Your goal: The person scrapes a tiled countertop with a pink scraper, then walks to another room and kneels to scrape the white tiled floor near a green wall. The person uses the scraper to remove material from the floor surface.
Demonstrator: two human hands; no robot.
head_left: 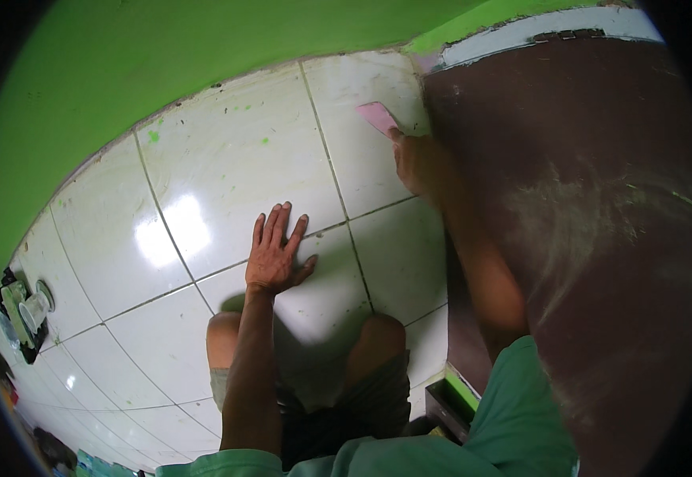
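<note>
My right hand (417, 164) grips a scraper with a flat pink blade (377, 117), reaching toward the far right corner of the white tile floor (227, 175). The blade lies at or just over the tile there; whether it touches I cannot tell. The scraper's handle is hidden inside my fist. Below and to the left, my left hand (276, 253) rests on the tiles with fingers spread, holding nothing. Green paint spots (154, 137) and small dark specks mark the tiles near the wall.
A green wall (163, 48) bounds the floor at the far side. To my right stands a dark brown panel (568, 222) with pale scuffs. A black tray (32, 318) holding a clear cup (34, 308) sits at the far left. My knees are bent close to the floor.
</note>
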